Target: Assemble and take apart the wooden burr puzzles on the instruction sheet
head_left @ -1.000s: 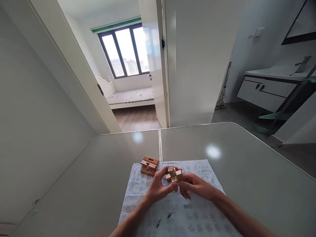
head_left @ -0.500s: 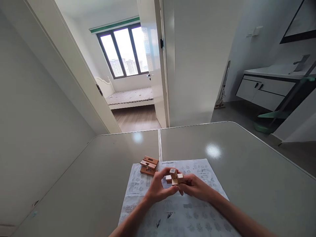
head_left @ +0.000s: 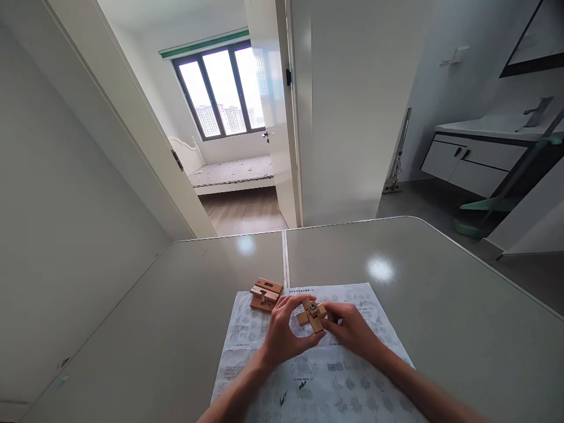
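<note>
A small wooden cross-shaped puzzle (head_left: 311, 315) made of interlocked light wood bars is held between both hands just above a printed instruction sheet (head_left: 317, 376). My left hand (head_left: 282, 332) grips its left side with curled fingers and thumb. My right hand (head_left: 350, 329) pinches its right side. A dark mark shows on one top bar. Several loose brown wooden pieces (head_left: 265, 293) lie stacked at the sheet's far left corner, a short way beyond my left hand.
The grey table (head_left: 418, 294) has a seam down its middle and rounded far corners. Beyond it an open doorway (head_left: 238, 176) leads to a bedroom with a window. A vanity cabinet (head_left: 476, 158) and a mop stand at the right.
Both hands have lowered and turned the puzzle, so it lies flatter and shows a cross shape from above. The loose pieces have not moved.
</note>
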A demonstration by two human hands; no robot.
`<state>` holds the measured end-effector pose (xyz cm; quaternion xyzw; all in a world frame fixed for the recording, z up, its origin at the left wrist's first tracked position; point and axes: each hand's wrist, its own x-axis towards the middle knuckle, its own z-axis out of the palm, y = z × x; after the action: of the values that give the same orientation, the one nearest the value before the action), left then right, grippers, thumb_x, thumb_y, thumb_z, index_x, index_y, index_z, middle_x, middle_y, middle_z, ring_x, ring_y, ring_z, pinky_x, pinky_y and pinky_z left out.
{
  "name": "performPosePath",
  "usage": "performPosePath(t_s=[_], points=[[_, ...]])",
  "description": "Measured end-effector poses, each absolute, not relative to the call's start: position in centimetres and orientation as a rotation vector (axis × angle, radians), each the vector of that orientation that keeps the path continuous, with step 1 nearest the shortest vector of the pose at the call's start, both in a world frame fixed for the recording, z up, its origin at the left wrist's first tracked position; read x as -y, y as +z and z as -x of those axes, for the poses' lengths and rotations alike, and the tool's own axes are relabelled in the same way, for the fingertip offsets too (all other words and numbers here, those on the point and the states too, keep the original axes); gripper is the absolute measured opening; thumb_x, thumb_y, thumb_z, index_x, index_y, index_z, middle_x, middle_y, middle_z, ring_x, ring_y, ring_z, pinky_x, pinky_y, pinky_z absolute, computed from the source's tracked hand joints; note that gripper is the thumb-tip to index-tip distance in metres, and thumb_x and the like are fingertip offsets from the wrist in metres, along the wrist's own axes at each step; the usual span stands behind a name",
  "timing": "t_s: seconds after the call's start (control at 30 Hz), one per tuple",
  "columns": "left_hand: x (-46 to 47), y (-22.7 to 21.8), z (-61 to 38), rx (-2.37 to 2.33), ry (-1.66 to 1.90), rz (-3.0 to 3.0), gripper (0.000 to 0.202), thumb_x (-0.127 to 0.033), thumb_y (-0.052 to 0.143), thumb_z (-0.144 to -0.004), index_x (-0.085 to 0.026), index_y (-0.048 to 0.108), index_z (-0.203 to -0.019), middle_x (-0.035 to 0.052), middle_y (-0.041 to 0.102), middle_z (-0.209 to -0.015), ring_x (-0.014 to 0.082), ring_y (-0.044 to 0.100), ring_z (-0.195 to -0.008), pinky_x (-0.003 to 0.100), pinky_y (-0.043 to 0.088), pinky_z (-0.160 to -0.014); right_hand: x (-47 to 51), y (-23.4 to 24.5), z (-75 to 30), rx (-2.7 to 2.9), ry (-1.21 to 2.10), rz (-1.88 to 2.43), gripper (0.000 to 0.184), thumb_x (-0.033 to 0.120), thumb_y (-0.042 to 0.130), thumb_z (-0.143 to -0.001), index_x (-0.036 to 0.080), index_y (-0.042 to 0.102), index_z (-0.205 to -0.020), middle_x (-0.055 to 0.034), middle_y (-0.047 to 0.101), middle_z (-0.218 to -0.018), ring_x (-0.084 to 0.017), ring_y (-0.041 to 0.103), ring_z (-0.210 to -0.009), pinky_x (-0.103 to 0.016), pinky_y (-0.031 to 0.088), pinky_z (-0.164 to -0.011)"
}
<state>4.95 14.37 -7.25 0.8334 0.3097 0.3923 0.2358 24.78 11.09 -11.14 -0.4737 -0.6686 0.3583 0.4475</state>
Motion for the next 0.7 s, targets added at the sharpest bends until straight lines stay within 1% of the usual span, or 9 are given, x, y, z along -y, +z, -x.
performPosePath(t_s=[0.13, 0.27, 0.4, 0.5, 0.7], points=[[-14.2, -7.2, -5.1, -0.855, 1.101, -2.288, 0.058, -0.022, 0.083, -0.068, -0.028, 0.062, -0.122, 0.0045, 0.075, -0.118, 0.0282, 0.069, -0.109, 0.044, 0.052, -0.1, -11.0, -11.1, -24.7, 1.669, 0.821, 1.196, 0.024, 0.042, 0.062, -0.096, 0.022, 0.076, -0.096, 0.0014, 0.056, -0.066, -0.017, 0.044, -0.059, -0.029, 0.038, -0.059], [-14.2, -7.2, -5.2, -0.896, 1.105, -2.268, 0.054, -0.025, 0.082, -0.071, -0.027, 0.062, -0.12, 0.0047, 0.075, -0.117, 0.0274, 0.069, -0.109, 0.043, 0.053, -0.1, -10.9, -10.8, -24.6, 1.66, 0.818, 1.184, 0.029, 0.046, 0.06, -0.098, 0.021, 0.074, -0.095, -0.0003, 0.062, -0.071, -0.017, 0.045, -0.06, -0.028, 0.039, -0.06], [-14.3, -7.3, -5.1, -0.877, 1.068, -2.217, 0.054, -0.024, 0.081, -0.072, -0.025, 0.062, -0.123, 0.0065, 0.074, -0.12, 0.0275, 0.069, -0.112, 0.042, 0.052, -0.102, -10.8, -10.3, -24.6, 1.674, 0.894, 1.109, 0.033, 0.046, 0.056, -0.101, 0.019, 0.072, -0.091, 0.0011, 0.059, -0.07, -0.015, 0.045, -0.061, -0.027, 0.039, -0.06], [-14.5, -7.1, -5.0, -0.858, 1.006, -2.142, 0.052, -0.024, 0.08, -0.075, -0.024, 0.062, -0.124, 0.0073, 0.074, -0.122, 0.0272, 0.069, -0.113, 0.041, 0.053, -0.102, -10.7, -10.0, -24.6, 1.681, 0.895, 1.078, 0.035, 0.047, 0.057, -0.101, 0.019, 0.07, -0.085, 0.0023, 0.055, -0.067, -0.014, 0.044, -0.06, -0.026, 0.036, -0.059], [-14.5, -6.7, -5.1, -0.814, 0.931, -1.993, 0.044, -0.026, 0.074, -0.082, -0.022, 0.063, -0.124, 0.0089, 0.074, -0.123, 0.0259, 0.07, -0.11, 0.039, 0.053, -0.099, -10.5, -9.8, -24.6, 1.691, 0.856, 1.094, 0.036, 0.048, 0.055, -0.102, 0.018, 0.071, -0.089, 0.0009, 0.056, -0.069, -0.015, 0.045, -0.061, -0.027, 0.036, -0.057]])
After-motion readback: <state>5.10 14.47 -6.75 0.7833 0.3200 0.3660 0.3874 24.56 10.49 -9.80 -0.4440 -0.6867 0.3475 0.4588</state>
